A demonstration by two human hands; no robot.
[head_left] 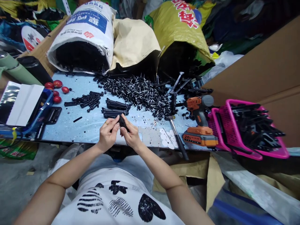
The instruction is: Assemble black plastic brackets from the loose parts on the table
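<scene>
Between my two hands, near the table's front edge, is a small black plastic part (122, 122). The fingers of my left hand (109, 131) are closed on its left side. On its other side, my right hand (131, 132) pinches it between thumb and fingers. My fingertips cover much of the part, so its exact kind does not show. Just beyond my hands lie long black plastic pieces (116, 107) in two small stacks. Farther back spreads a heap of black-headed screws (140, 92) with silvery shanks. A loose pile of black bars (85, 100) rests to the left.
A hammer (177, 136) overhangs the front edge. To its right stand an orange cordless drill (199, 122) and pink baskets (228, 125) of black parts. Open sacks (86, 37) line the back. Red fruits (57, 83), bottles (32, 65) and a blue tray (48, 101) are at left.
</scene>
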